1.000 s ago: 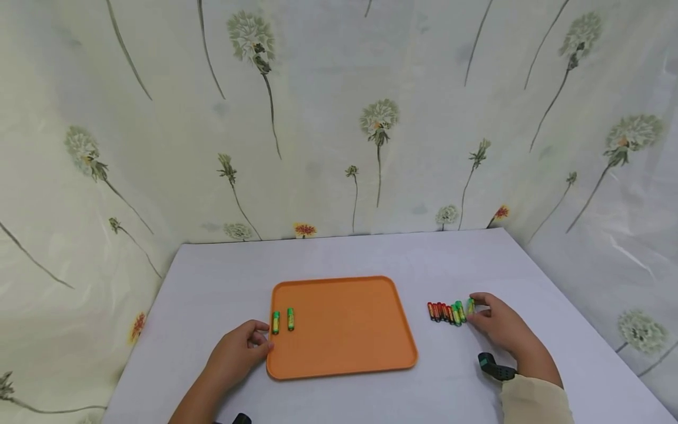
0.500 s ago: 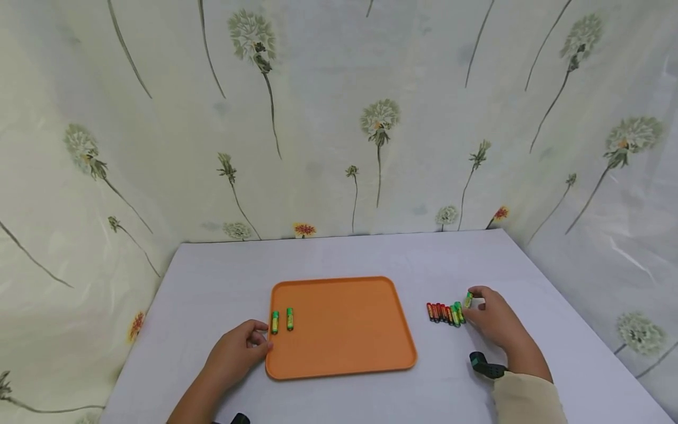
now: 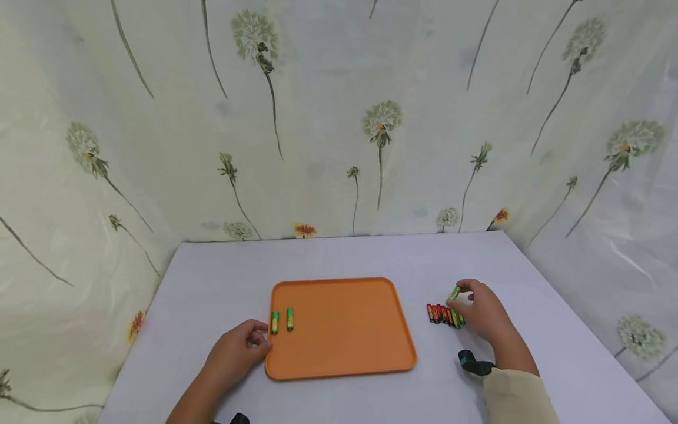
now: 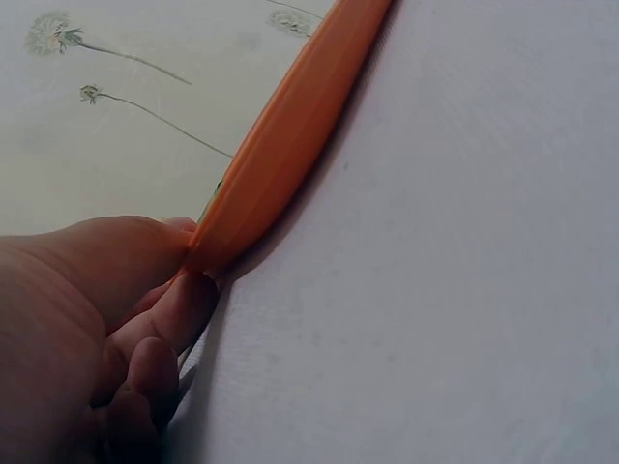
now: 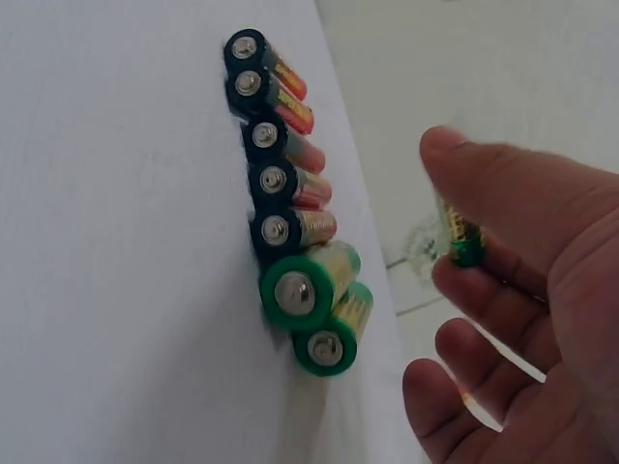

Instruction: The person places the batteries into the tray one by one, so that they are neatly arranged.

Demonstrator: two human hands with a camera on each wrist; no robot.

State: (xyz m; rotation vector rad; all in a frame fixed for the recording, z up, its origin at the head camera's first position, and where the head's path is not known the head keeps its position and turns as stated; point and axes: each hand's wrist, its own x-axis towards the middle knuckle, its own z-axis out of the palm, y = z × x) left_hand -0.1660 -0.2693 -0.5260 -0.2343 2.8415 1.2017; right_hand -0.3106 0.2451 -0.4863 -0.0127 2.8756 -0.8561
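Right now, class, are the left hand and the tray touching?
Touching. The left wrist view shows it: the left hand pinches the tray at its edge, no gap between.

Pale backdrop (image 3: 318, 106) printed with dandelions (image 3: 382, 116) and orange-red flowers (image 3: 304, 229), behind and beside white tabletop (image 3: 339, 257).

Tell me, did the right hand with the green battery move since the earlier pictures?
Yes. In the head view, the right hand has moved left with its green battery, closer to the orange tray, which has stayed put.
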